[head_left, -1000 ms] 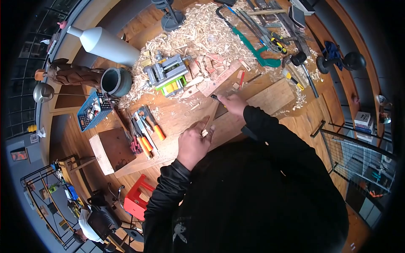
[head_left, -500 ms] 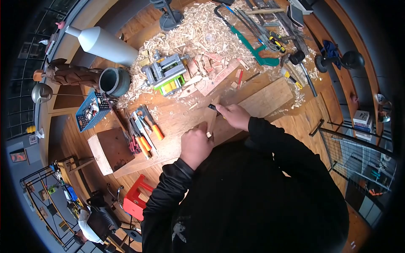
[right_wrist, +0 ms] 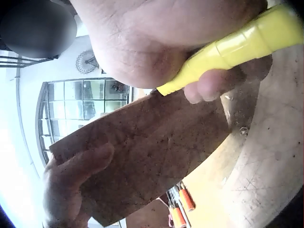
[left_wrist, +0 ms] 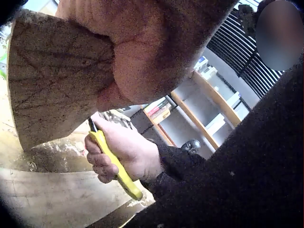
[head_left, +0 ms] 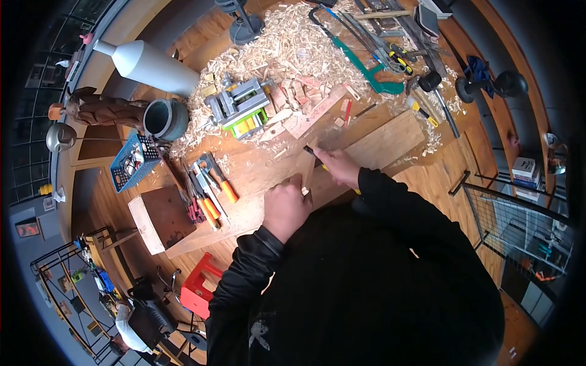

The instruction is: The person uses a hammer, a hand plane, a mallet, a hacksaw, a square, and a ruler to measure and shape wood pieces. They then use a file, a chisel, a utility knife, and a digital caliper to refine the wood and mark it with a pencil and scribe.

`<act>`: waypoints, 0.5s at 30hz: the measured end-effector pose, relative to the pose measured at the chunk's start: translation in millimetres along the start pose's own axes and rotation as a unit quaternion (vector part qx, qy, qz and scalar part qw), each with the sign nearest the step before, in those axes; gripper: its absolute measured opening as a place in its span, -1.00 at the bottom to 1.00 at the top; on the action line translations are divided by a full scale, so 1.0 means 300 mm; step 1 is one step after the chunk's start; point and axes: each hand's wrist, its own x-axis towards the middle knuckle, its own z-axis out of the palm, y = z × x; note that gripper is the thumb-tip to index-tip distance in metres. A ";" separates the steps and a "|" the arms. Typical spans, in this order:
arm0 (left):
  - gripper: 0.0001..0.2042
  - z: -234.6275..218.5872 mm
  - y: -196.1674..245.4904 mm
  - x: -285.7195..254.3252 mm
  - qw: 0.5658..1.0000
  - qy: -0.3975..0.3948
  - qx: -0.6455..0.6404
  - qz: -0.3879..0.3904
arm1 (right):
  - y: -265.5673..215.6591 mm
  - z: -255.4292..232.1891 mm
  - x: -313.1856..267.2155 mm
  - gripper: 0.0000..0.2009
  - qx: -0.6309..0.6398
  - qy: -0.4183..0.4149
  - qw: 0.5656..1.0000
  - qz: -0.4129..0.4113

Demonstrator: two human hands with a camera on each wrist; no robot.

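Note:
My left hand (head_left: 287, 210) grips the near end of a flat piece of wood (left_wrist: 57, 80), which is tilted up above the bench. In the right wrist view the left fingers lie on the face of that piece. My right hand (head_left: 339, 168) is curled round a yellow-handled utility knife (right_wrist: 237, 45). The knife's dark front end is at the upper edge of the wood, with the right thumb close behind it. In the left wrist view the knife handle (left_wrist: 114, 164) runs down through the right fist. Its cutting edge is hidden.
A long plank (head_left: 390, 143) lies under the hands along the bench's near edge. Beyond are a small vise (head_left: 241, 104), heaped shavings (head_left: 293, 49) and a green saw (head_left: 366, 73). Orange-handled chisels (head_left: 210, 189) lie to the left; a mallet (head_left: 430, 82) lies at right.
The right hand with the utility knife has drawn back toward the body from its earlier, farther place, then shifted only slightly. The left hand and wood have moved a little to the right.

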 end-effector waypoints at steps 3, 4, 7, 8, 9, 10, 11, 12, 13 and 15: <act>-0.76 -0.014 -0.005 0.010 1.000 0.010 -0.005 -0.006 | -0.062 0.024 -0.087 -0.38 0.016 -0.043 0.999 -0.029; -0.76 -0.014 -0.007 0.010 1.000 0.009 -0.007 -0.006 | -0.063 0.021 -0.082 -0.38 0.016 -0.042 0.999 -0.027; -0.76 -0.013 -0.016 0.014 1.000 -0.003 0.002 -0.007 | -0.076 0.008 -0.052 -0.36 -0.026 -0.006 0.999 -0.026; -0.76 -0.007 -0.018 0.017 1.000 0.010 -0.005 -0.001 | -0.080 0.011 -0.055 -0.36 -0.027 -0.008 0.999 -0.029; -0.76 -0.003 -0.023 0.009 1.000 0.018 -0.013 0.003 | -0.073 0.023 -0.074 -0.35 -0.044 -0.011 0.996 -0.073; -0.76 -0.005 -0.024 -0.001 1.000 0.014 -0.013 0.000 | -0.073 0.033 -0.102 -0.35 -0.059 -0.013 0.992 -0.112; -0.76 -0.011 -0.021 -0.002 1.000 0.008 -0.013 -0.006 | -0.080 0.033 -0.116 -0.35 -0.075 -0.031 0.990 -0.116; -0.77 -0.013 -0.015 0.007 1.000 0.007 -0.014 -0.008 | -0.087 0.022 -0.108 -0.35 -0.076 -0.027 0.990 -0.116; -0.77 -0.009 -0.010 0.011 1.000 0.009 -0.015 -0.005 | -0.097 0.006 -0.093 -0.35 -0.068 -0.022 0.996 -0.048; -0.77 -0.004 -0.010 0.008 1.000 0.011 -0.003 0.001 | -0.065 -0.009 -0.037 -0.35 -0.079 0.006 0.997 0.007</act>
